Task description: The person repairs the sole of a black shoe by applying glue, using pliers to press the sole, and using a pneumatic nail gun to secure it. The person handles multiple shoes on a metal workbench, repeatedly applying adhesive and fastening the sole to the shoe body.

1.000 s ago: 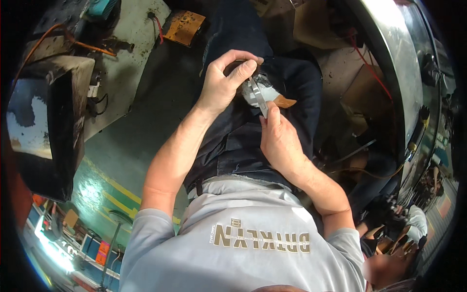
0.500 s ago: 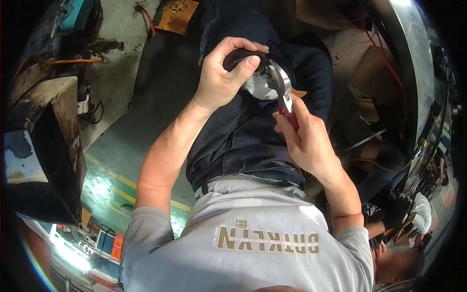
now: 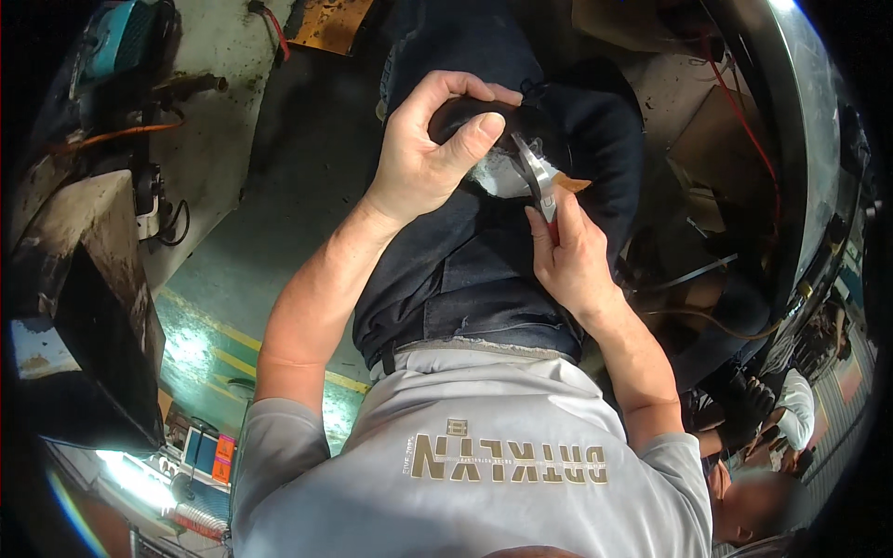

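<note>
My left hand is closed round a dark, rounded shoe upper, its thumb pressed on top. White ragged lining shows along the near edge of the shoe upper, and an orange-brown tab sticks out at its right. In my right hand is a pair of pincers with a metal head and red handle. The pincers' jaws lie over the shoe upper, just right of my left thumb. Whether they grip its edge I cannot tell. All this rests over my dark trousers.
A stained light machine panel stands at the left, with a dark box-like part below it. A curved metal rim and a red cable are at the right. Another person is at lower right.
My right hand and the pincers have turned and shifted slightly left, so the jaws now lie flatter over the shoe upper. My left hand keeps its hold.
</note>
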The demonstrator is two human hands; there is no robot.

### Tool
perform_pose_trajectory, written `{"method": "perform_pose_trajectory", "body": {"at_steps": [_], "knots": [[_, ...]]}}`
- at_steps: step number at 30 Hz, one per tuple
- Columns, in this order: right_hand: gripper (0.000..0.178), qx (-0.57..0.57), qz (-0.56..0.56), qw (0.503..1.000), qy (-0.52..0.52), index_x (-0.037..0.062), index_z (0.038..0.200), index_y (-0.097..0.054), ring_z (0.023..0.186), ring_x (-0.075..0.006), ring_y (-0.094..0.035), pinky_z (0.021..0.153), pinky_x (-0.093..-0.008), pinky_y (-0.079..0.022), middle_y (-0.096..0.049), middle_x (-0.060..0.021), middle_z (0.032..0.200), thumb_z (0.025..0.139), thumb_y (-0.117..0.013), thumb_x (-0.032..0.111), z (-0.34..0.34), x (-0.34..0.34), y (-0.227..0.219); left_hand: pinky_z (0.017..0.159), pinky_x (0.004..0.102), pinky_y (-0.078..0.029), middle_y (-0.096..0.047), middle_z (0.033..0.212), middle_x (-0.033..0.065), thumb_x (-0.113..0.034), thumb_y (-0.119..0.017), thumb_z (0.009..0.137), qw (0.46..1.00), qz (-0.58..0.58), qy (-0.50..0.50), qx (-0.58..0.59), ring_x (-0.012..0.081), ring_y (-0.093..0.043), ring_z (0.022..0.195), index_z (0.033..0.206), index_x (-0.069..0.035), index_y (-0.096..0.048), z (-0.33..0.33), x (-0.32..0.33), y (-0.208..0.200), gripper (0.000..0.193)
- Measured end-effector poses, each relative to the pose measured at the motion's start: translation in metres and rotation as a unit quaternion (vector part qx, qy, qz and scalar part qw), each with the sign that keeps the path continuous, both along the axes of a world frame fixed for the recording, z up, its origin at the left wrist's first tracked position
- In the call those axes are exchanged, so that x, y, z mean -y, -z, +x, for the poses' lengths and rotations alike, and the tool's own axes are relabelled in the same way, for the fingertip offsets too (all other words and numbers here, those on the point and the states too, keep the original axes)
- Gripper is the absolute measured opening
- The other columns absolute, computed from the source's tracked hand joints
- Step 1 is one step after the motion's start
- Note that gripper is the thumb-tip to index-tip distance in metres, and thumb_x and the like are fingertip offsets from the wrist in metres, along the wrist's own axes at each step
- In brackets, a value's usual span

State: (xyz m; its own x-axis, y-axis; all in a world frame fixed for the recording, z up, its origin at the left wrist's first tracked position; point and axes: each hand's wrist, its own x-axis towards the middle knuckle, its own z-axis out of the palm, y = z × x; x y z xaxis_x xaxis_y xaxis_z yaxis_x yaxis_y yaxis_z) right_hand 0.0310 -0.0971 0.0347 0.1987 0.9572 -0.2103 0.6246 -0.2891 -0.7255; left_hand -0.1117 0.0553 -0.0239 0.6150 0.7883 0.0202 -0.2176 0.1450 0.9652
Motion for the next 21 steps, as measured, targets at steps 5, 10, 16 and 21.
{"method": "perform_pose_trajectory", "body": {"at_steps": [5,10,16,21], "knots": [[0.032,-0.004,0.007,1.000,0.001,0.0023,0.115,-0.051,0.070,-0.0360,-0.065,0.061,-0.0407,-0.052,-0.061,-0.0194,0.081,0.088,-0.067,-0.003,0.002,0.001,0.008,0.099,0.0376,-0.050,-0.069,0.113,0.0199,-0.028,-0.067,0.096,1.000,-0.006,0.000,0.002,0.0243,-0.066,0.107,0.111,0.000,-0.055,0.003,0.000,0.005,0.034],[0.032,0.002,0.019,1.000,-0.001,0.0013,0.114,-0.051,0.073,-0.0369,-0.066,0.064,-0.0402,-0.053,-0.063,-0.0209,0.085,0.087,-0.067,-0.003,0.003,0.003,0.014,0.096,0.0313,-0.050,-0.070,0.110,0.0126,-0.025,-0.071,0.094,1.000,0.019,-0.009,-0.011,0.0175,-0.065,0.105,0.108,-0.001,-0.058,0.005,-0.003,0.004,0.030],[0.032,0.002,0.053,0.999,0.003,0.0007,0.115,-0.051,0.076,-0.0382,-0.067,0.067,-0.0408,-0.054,-0.063,-0.0217,0.086,0.087,-0.066,-0.004,0.001,0.004,0.017,0.099,0.0362,-0.049,-0.068,0.115,0.0186,-0.027,-0.067,0.097,1.000,0.004,0.006,-0.009,0.0229,-0.065,0.110,0.111,-0.001,-0.055,0.004,-0.001,0.003,0.032],[0.030,0.004,0.079,0.997,0.006,0.0004,0.114,-0.051,0.078,-0.0406,-0.066,0.067,-0.0434,-0.053,-0.063,-0.0229,0.086,0.088,-0.065,-0.003,-0.002,0.008,0.019,0.099,0.0342,-0.048,-0.068,0.114,0.0171,-0.027,-0.066,0.097,1.000,-0.019,0.006,0.008,0.0208,-0.064,0.109,0.112,-0.001,-0.055,0.004,0.004,-0.004,0.032]]}}
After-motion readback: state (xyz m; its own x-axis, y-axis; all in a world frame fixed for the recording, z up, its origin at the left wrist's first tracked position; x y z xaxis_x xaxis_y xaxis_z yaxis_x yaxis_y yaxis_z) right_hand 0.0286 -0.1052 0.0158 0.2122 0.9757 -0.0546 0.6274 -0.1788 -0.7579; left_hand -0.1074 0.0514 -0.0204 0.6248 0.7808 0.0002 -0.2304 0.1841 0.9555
